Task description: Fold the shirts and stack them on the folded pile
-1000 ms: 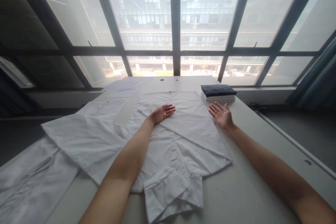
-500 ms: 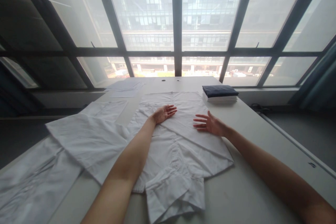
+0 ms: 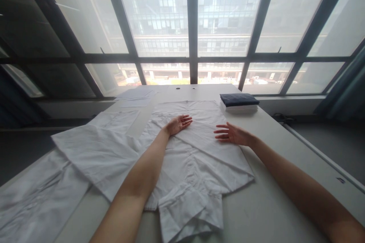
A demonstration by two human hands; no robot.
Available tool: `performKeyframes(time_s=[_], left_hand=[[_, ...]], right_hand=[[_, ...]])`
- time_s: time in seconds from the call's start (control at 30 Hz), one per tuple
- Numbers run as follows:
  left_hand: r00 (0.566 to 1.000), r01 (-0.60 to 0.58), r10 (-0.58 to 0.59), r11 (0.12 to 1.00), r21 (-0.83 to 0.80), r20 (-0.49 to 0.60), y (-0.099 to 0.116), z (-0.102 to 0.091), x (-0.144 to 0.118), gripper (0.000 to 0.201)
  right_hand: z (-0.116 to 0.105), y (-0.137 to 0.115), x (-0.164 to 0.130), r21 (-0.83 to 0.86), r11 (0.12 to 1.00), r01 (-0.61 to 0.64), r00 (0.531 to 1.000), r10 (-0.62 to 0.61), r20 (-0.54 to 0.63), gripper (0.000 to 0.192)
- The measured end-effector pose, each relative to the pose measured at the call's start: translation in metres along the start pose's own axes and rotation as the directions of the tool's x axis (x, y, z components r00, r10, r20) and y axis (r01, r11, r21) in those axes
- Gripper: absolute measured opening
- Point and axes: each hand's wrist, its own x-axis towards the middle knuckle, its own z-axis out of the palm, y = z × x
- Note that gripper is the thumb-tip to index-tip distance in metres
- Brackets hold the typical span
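A white shirt (image 3: 194,159) lies spread on the table, wrinkled, with a folded sleeve (image 3: 191,207) toward me and more white cloth (image 3: 102,155) stretching out to the left. My left hand (image 3: 179,123) rests at the middle of the shirt, its fingers extended to the right and holding nothing. Over the shirt's right side is my right hand (image 3: 231,134), fingers spread and pointing left, also empty. Whether the right hand touches the fabric I cannot tell.
At the back right stands a stack of folded white cloth (image 3: 241,108) topped by a folded dark blue cloth (image 3: 238,99). Sheets of white paper (image 3: 137,98) lie at the back left. Another white garment (image 3: 37,197) spreads at the near left. Windows rise behind the white table (image 3: 282,197).
My right hand has shifted slightly to the right, away from the left one. My left hand and the shirt look the same.
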Motion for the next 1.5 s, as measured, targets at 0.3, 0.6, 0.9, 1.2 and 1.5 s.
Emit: performKeyframes(time_s=[0.3,0.6,0.9,1.2,1.5], left_hand=[[1.0,-0.003,0.003,1.0,-0.007,0.015,-0.001,-0.005,0.004,0.036],[1.0,-0.007,0.007,1.0,0.012,0.0,0.0,0.0,-0.002,0.032],[1.0,-0.009,0.009,1.0,0.018,-0.022,0.001,0.004,-0.004,0.03],[1.0,-0.01,0.01,1.0,0.002,-0.016,0.001,0.004,-0.006,0.036],[1.0,-0.009,0.009,1.0,0.007,-0.011,0.0,0.003,-0.005,0.038]], right_hand=[[0.001,-0.002,-0.001,-0.025,0.999,-0.031,0.999,0.032,0.033,0.047],[-0.003,-0.014,-0.017,-0.25,0.937,-0.245,0.899,0.316,0.303,0.051],[-0.005,-0.023,-0.03,-0.286,0.938,-0.198,0.878,0.299,0.375,0.057],[0.005,-0.011,-0.007,0.023,0.99,0.138,0.99,-0.137,-0.02,0.081],[-0.012,0.004,0.006,0.095,0.994,0.062,0.993,-0.052,-0.11,0.077]])
